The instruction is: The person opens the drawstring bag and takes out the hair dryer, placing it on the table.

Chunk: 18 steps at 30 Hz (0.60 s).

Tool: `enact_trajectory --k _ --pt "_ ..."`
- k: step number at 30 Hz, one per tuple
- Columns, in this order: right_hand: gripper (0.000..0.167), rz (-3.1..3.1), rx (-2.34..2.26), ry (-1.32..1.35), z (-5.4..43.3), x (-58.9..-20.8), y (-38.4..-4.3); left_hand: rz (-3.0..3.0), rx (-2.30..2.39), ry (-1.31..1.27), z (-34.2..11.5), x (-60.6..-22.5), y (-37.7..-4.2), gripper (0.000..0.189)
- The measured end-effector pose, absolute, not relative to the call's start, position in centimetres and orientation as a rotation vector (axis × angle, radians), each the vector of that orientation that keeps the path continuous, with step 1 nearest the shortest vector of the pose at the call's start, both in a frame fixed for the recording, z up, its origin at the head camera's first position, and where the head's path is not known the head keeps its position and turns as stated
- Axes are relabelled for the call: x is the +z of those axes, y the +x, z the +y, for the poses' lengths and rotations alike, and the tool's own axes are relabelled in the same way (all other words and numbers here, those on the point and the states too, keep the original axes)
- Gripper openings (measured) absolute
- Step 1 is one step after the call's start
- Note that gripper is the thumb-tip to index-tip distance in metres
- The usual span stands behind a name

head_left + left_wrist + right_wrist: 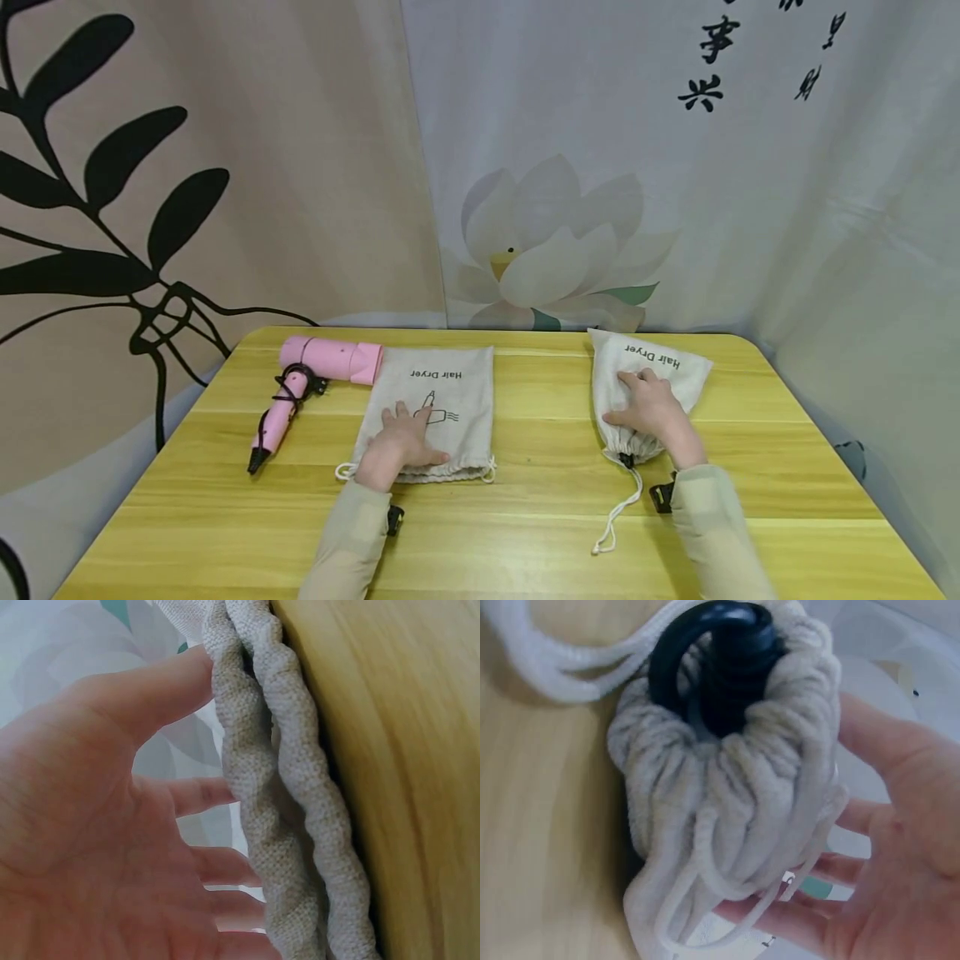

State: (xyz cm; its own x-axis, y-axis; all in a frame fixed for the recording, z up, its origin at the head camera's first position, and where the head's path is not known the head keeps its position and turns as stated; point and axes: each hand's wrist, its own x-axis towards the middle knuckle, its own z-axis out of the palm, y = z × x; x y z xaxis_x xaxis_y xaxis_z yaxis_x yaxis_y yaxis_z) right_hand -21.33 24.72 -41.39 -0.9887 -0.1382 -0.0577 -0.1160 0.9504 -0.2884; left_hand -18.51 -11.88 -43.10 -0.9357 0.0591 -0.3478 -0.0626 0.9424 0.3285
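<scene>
A flat beige drawstring bag, printed "Hair Dryer", lies on the table with its gathered mouth toward me. My left hand rests on it, fingers spread; in the left wrist view the bag's two mouth hems run past the fingertips. To the right, my right hand lies over a bulging bag of the same kind, its fingers touching the cloth. A black ring with a ridged sleeve pokes from that bag's cinched mouth; the rest of its contents is hidden.
A pink hair dryer lies left of the flat bag, black cord wound around its handle. The bulging bag's white drawstring trails toward the front of the wooden table. A printed curtain hangs behind.
</scene>
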Motion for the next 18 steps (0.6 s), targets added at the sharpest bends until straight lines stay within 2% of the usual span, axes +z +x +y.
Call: enact_trajectory --k 18 --pt "0.077 3.02 -0.461 -0.404 19.2 -41.9 -21.8 2.746 0.482 -0.008 -12.0 -42.9 -18.5 0.093"
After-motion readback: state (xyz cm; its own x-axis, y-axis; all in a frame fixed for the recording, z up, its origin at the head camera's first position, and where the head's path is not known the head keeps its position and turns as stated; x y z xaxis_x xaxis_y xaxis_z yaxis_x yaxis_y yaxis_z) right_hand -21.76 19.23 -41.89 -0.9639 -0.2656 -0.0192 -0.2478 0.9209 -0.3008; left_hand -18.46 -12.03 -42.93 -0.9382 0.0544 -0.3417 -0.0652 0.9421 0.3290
